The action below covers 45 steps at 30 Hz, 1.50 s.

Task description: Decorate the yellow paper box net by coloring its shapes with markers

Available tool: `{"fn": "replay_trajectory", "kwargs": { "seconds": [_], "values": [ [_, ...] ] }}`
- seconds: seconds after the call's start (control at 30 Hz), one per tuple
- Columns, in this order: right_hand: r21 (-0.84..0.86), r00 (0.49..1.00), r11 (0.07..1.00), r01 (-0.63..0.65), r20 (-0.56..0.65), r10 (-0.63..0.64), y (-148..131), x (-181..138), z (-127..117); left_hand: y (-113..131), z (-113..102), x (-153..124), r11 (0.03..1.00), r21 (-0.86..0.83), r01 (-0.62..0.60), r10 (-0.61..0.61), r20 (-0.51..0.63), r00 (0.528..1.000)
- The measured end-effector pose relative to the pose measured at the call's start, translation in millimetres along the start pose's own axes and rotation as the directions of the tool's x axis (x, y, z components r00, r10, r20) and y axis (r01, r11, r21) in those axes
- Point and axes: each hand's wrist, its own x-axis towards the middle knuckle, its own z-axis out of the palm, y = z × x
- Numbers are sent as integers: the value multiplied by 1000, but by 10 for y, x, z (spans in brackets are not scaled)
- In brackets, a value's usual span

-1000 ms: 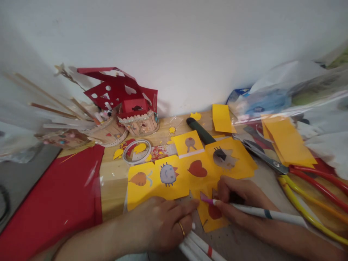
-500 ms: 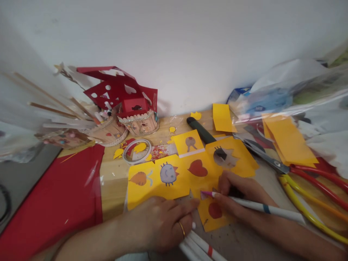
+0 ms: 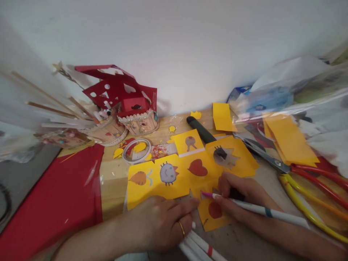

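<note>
My right hand grips a white marker with a magenta tip and a blue band. Its tip touches the yellow paper by a small cut-out, above a red round shape. My left hand, with a gold ring, is curled around white felt-tip pens, one banded red; its index finger reaches to the paper's left edge. Just beyond the hands lie yellow cards with a drawn carrot, a smiling blue-outlined face, a red heart and a cut-out spiky shape.
Large scissors with red and yellow handles lie at right, near folded yellow paper. A tape roll, yellow scraps and a dark-handled tool lie farther back. Red paper and decorated stick-filled holders are left. Plastic bags are right.
The marker in my right hand has tilted slightly, its rear end shifting right and down. My left hand stays in place on the paper's edge.
</note>
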Motion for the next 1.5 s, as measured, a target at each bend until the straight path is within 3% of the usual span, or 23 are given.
{"fn": "replay_trajectory", "kwargs": {
  "seconds": [0.43,0.57,0.7,0.97,1.5],
  "values": [
    [40,1000,999,24,5,-24,-13,8,10,3,-6,10,1000,-17,4,-5,-25,1000],
    [17,1000,1000,-10,8,10,5,5,14,8,-10,5,1000,-10,3,-3,-51,999],
    [1,998,1000,18,56,-18,8,-2,13,13,-13,6,1000,-14,14,-15,-39,999],
    [-46,998,998,52,40,-51,36,-22,7,19,16,0,998,-34,48,-50,-49,998],
    [-10,998,999,51,35,-51,39,-19,0,6,15,11,1000,-12,11,-12,-109,994]
  ]
}}
